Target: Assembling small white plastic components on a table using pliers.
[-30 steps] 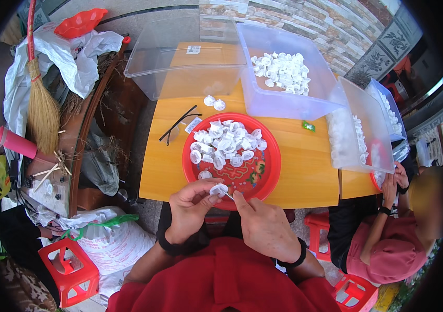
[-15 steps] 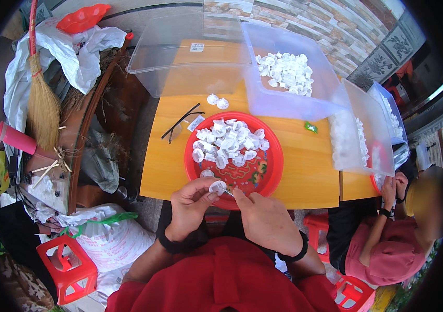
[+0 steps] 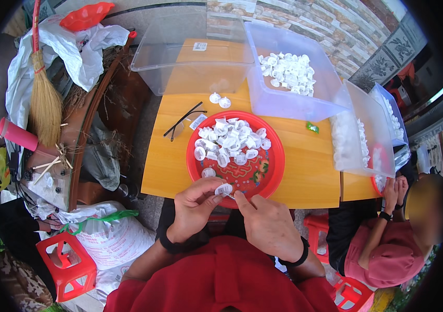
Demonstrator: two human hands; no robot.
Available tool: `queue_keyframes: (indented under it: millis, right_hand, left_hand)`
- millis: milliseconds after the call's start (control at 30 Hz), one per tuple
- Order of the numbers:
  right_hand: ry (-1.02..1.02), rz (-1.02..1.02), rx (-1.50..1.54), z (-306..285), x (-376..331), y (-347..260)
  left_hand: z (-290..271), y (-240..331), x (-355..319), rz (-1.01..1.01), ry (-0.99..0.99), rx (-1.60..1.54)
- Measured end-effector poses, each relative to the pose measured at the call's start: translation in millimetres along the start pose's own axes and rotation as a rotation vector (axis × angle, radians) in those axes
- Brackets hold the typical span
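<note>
Since the earlier frame, the white piece [image 3: 223, 190] at lower centre has shifted slightly right, together with the left hand [image 3: 193, 210]. Left grip: closed on the piece between thumb and fingers, over the near edge of the red tray [image 3: 280, 167]. Right grip: the right hand [image 3: 269, 224] pinches a thin tool [image 3: 231, 196] directed at the piece; contact cannot be confirmed from where I stand. Status: one unit in hand, not yet set down; a heap [image 3: 229, 139] remains in the tray. A second heap [image 3: 289, 73] occupies the clear box [image 3: 294, 110], upper centre; which heap is finished cannot be told.
</note>
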State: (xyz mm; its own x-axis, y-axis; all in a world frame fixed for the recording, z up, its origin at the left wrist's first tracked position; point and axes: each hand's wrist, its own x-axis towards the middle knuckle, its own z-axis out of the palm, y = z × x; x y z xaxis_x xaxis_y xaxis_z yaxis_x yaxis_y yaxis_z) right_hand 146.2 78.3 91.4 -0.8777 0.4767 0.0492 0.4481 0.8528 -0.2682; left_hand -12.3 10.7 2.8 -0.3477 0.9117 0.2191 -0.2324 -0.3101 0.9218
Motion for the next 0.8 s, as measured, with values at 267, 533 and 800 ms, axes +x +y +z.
queue_keyframes:
  millis: [267, 533, 800]
  right_hand:
    - [-0.148, -0.193, -0.308, -2.8, 3.5, -8.2]
    - [0.209, 0.036, 0.256, 18.7, -0.5, 14.3]
    - [0.167, 0.399, 0.867, 29.1, 15.7, 17.9]
  left_hand:
    - [4.0, -10.8, -7.5, -0.068, 0.075, 0.055]
    - [0.1, 0.9, 3.7, -0.176, 0.083, -0.077]
    - [0.8, 0.7, 2.0, -0.181, 0.042, -0.197]
